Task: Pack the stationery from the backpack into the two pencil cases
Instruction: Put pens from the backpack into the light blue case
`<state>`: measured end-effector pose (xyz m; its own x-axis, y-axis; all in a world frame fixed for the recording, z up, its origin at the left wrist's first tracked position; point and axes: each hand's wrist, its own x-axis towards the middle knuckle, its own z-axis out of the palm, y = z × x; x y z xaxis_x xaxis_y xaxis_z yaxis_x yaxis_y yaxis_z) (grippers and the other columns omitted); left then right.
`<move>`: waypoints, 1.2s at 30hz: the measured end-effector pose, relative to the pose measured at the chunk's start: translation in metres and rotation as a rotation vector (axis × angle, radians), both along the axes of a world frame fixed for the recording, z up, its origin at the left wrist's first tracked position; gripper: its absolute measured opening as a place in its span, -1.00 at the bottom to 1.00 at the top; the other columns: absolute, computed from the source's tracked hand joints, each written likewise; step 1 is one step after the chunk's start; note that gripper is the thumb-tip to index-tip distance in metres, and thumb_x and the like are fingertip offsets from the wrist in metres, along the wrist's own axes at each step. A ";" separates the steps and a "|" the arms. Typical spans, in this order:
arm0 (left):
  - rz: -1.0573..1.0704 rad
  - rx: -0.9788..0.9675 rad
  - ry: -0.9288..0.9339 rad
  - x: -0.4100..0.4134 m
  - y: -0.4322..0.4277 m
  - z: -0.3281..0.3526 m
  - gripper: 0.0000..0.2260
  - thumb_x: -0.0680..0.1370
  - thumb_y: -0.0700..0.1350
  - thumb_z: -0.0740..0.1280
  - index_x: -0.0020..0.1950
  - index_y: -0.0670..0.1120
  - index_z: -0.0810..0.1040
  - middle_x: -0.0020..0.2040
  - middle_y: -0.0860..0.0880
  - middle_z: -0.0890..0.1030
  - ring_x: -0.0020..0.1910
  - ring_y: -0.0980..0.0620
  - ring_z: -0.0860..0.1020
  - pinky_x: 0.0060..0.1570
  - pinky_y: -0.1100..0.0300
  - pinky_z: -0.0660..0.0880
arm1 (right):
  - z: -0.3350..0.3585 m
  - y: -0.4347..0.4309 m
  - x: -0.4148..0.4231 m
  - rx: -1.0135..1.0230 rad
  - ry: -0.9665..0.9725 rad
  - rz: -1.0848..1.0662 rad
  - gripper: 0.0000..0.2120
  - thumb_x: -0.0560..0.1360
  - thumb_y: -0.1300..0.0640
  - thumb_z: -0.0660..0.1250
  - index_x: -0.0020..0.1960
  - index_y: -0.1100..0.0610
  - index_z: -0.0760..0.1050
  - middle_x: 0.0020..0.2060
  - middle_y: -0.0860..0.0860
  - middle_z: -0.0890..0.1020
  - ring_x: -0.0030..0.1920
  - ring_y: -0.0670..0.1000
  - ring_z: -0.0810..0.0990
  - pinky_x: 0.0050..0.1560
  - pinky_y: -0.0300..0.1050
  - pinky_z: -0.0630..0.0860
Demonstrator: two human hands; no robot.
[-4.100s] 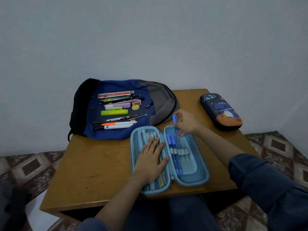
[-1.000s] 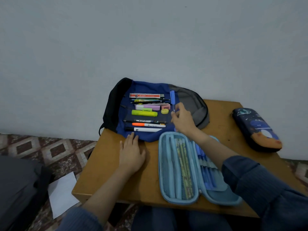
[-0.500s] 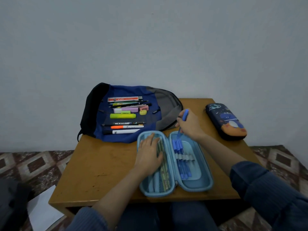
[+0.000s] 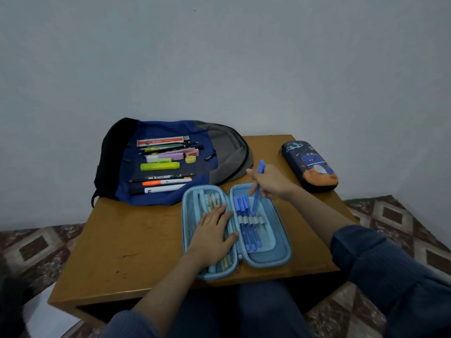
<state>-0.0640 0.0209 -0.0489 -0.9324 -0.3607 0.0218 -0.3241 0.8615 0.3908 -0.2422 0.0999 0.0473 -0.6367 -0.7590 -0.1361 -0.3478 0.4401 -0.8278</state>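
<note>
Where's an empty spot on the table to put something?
Biggest: bare table left of the open pencil case, in front of the backpack. The strip beside the dark pencil case has the right arm across it. The backpack and open case are crowded.

A wooden table (image 4: 122,240) is standing against a plain pale wall (image 4: 219,57). Brown and cream patterned tiles (image 4: 390,215) are covering the floor around it. A white sheet (image 4: 53,323) is lying on the floor beside the table's near left corner.

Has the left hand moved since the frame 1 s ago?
Yes. The left hand moved right, off the brown wooden table top and onto the left half of the open light-blue pencil case, where it rests flat.
</note>
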 end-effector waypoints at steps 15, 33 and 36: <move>0.007 0.014 0.036 0.000 -0.001 -0.004 -0.48 0.61 0.16 0.06 0.52 0.05 0.04 0.55 0.09 -0.05 0.51 0.12 -0.12 0.48 0.13 -0.19 | -0.030 -0.012 -0.016 0.058 0.093 -0.183 -0.27 0.49 0.31 0.33 0.47 -0.02 0.00 -0.20 0.21 0.46 -0.38 0.09 0.46 -0.47 -0.04 0.51; 0.007 0.014 0.020 -0.001 -0.002 -0.004 -0.48 0.60 0.16 0.07 0.52 0.06 0.03 0.55 0.09 -0.06 0.51 0.12 -0.13 0.49 0.09 -0.16 | -0.041 -0.020 -0.011 0.180 0.112 -0.060 -0.76 0.53 0.29 0.28 0.17 0.16 0.35 -0.09 0.23 0.54 -0.44 0.03 0.47 -0.56 -0.21 0.43; 0.005 0.016 0.017 -0.001 -0.002 -0.004 -0.48 0.61 0.16 0.07 0.52 0.05 0.03 0.55 0.09 -0.07 0.51 0.12 -0.14 0.49 0.09 -0.16 | -0.046 -0.017 -0.008 0.226 0.101 -0.064 -0.84 0.50 0.32 0.30 0.06 0.23 0.40 -0.17 0.18 0.53 -0.43 0.00 0.46 -0.55 -0.24 0.45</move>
<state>-0.0646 0.0186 -0.0528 -0.9301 -0.3658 0.0321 -0.3214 0.8533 0.4105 -0.2499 0.0826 0.0016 -0.7014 -0.6744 -0.2306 -0.3895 0.6336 -0.6684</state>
